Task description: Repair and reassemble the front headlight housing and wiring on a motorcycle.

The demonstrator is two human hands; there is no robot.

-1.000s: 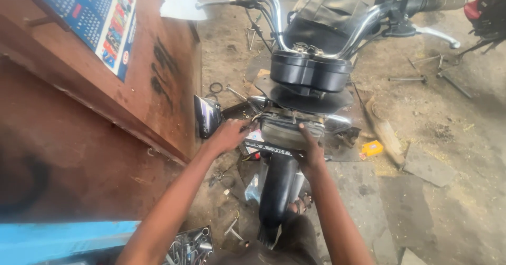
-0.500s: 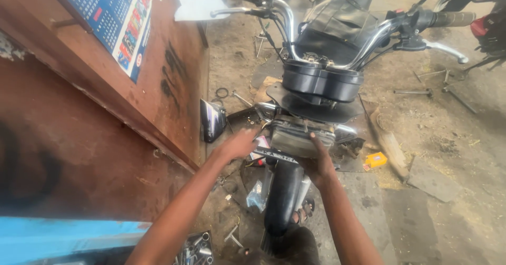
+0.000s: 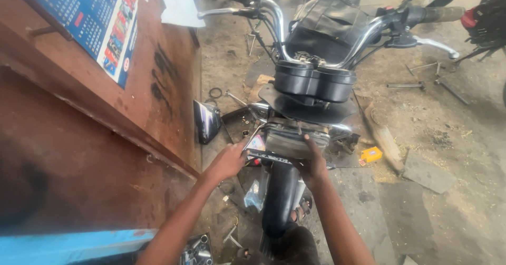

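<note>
A motorcycle stands facing me, its black twin-dial instrument cluster [image 3: 315, 81] under chrome handlebars [image 3: 363, 35]. Below the cluster sits a bare rectangular headlight unit [image 3: 295, 138] above the black front mudguard [image 3: 282, 194]. My left hand [image 3: 227, 162] presses against the left lower corner of the headlight unit, fingers curled at its edge. On the right lower side, my right hand [image 3: 315, 165] grips the same unit, thumb up along its face. Both hands hold it from below.
A rust-red metal cabinet [image 3: 105, 133] with a blue calendar poster [image 3: 84, 17] stands close on the left. A dark mirror-like part [image 3: 206, 121], a spanner [image 3: 234, 97], loose tools and a small yellow box [image 3: 371, 154] lie on the dirt floor.
The view has shifted a little; my hands stay on the headlight unit, with the left hand sliding slightly lower along its left edge.
</note>
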